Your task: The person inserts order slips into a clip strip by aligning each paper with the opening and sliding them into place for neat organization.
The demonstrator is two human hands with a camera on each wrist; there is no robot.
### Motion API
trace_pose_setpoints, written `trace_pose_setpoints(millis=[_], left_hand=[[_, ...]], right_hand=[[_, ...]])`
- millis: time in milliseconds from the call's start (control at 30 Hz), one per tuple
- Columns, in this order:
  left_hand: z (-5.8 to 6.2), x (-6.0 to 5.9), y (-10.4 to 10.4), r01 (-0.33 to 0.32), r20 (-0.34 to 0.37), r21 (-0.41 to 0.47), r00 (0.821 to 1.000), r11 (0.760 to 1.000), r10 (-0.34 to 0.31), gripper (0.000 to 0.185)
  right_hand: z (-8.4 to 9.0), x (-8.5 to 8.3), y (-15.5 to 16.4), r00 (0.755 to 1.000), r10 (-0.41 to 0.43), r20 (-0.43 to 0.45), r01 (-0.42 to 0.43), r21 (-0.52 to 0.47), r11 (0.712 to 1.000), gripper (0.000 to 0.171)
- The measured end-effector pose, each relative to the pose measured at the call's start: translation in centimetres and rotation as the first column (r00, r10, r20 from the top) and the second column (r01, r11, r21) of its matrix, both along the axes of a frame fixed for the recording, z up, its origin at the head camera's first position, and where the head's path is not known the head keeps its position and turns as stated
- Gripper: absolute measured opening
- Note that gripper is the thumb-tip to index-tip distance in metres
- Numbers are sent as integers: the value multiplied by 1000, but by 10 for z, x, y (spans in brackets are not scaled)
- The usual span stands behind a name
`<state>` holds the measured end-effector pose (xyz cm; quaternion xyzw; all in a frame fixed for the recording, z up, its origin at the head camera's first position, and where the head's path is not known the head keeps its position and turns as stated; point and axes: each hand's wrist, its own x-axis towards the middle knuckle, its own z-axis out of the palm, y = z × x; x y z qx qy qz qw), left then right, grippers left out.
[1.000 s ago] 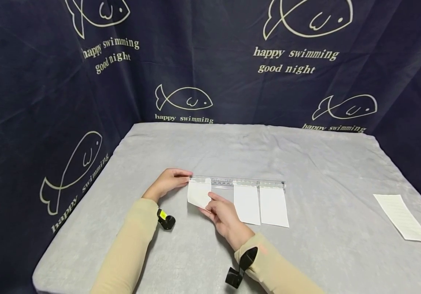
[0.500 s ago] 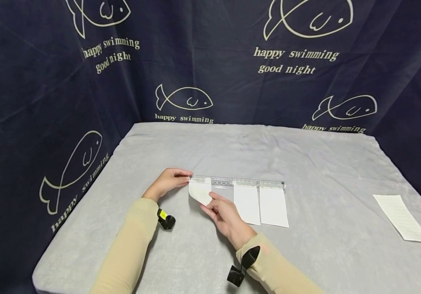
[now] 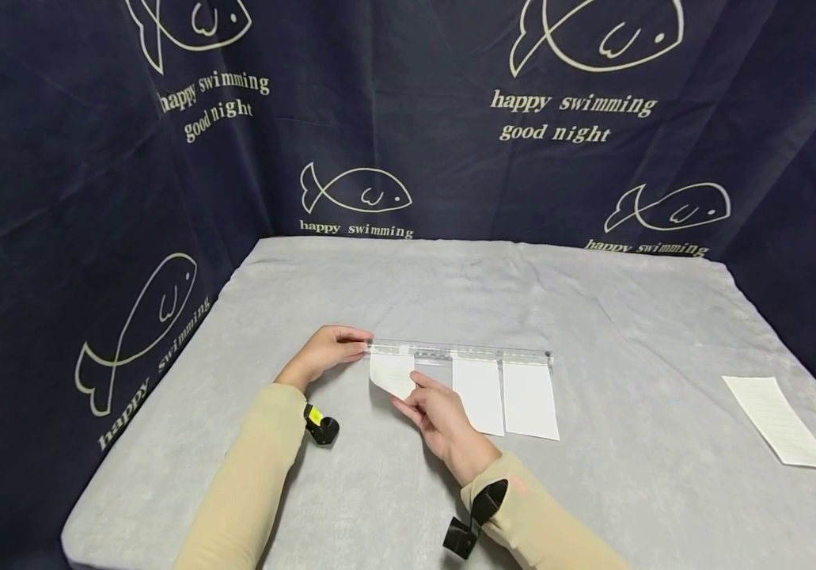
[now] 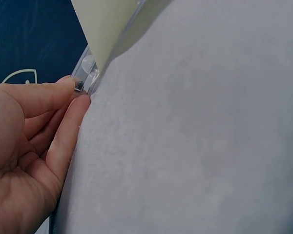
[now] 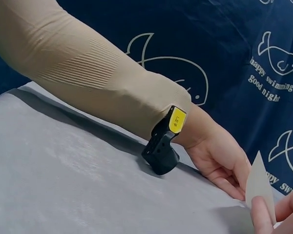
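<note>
Backdrop [image 3: 94, 158]: dark blue cloth printed with white fish outlines and the words "happy swimming good night", hung behind the bench and along both its sides.
Bench [image 3: 450, 285]: covered by a pale grey cloth, slightly wrinkled.
Sleeves: beige, on both forearms; a black camera clip sits at each wrist, the left one with a yellow tag.
Ruler [image 3: 461, 352]: clear plastic, lying flat across the middle of the bench, running left to right.
Loose sheet [image 3: 781, 421]: white, faintly lined, lying flat near the right edge of the bench, well apart from the ruler.
Slips: three white paper pieces hang from the ruler's near edge. The right slip [image 3: 530, 400] and middle slip [image 3: 479, 396] lie flat side by side, just beside each other. The left slip [image 3: 392, 374] is curled up off the cloth at its lower corner.
Left hand [image 3: 325, 352]: at the ruler's left end; the grip pinches that end, thumb above and fingertips [image 4: 80, 100] below, resting against the cloth.
Right hand [image 3: 443, 416]: in front of the ruler, just below the left slip; the grip pinches the slip's lifted lower edge between thumb and fingertips [image 5: 261, 217], so the paper bends upward.
</note>
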<state>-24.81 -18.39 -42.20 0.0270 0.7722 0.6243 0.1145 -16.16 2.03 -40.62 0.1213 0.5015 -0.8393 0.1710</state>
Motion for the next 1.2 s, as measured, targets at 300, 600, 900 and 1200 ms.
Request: trace_pose_setpoints(millis=[300, 600, 900, 1200], left_hand=[[1, 0, 0, -1, -3, -11, 1000, 1000, 1, 29], [1, 0, 2, -3, 4, -10, 1000, 1000, 3, 29], [2, 0, 3, -9, 2, -33, 1000, 999, 10, 28], [0, -1, 2, -16, 13, -39, 1000, 999, 17, 28]], right_hand=[[3, 1, -1, 997, 59, -44, -55, 80, 995, 61], [5, -3, -2, 996, 84, -11, -84, 34, 996, 61], [6, -2, 4, 995, 102, -6, -101, 13, 995, 65], [5, 0, 7, 995, 100, -11, -100, 19, 995, 64]])
